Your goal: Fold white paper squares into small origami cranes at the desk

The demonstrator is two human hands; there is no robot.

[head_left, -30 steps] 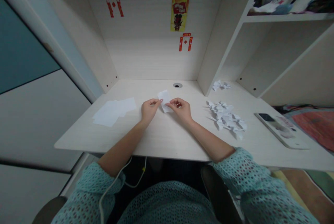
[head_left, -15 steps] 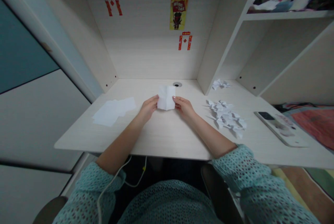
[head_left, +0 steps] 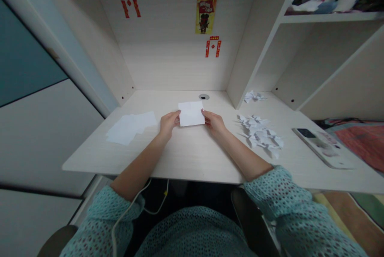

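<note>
A small white sheet of paper [head_left: 192, 114] is held up over the middle of the desk, nearly flat, with a faint crease. My left hand [head_left: 169, 122] pinches its left edge, thumb in front and fingers behind. At the opposite edge my right hand [head_left: 213, 121] grips the paper in the same way. Off to the left lies a spread of flat white paper sheets [head_left: 129, 128]. To the right is a heap of small folded white paper pieces [head_left: 260, 133], with a few more folded pieces [head_left: 253, 96] behind it.
A phone [head_left: 322, 148] in a pale case lies on the right of the desk [head_left: 192, 157]. An upright panel [head_left: 255, 45] rises behind the folded pieces. A white cable [head_left: 132, 205] hangs by my left sleeve. A round cable hole [head_left: 204, 97] is at the back.
My hands have moved slightly apart. The paper between them, earlier bent along its middle crease, is now wider and flatter.
</note>
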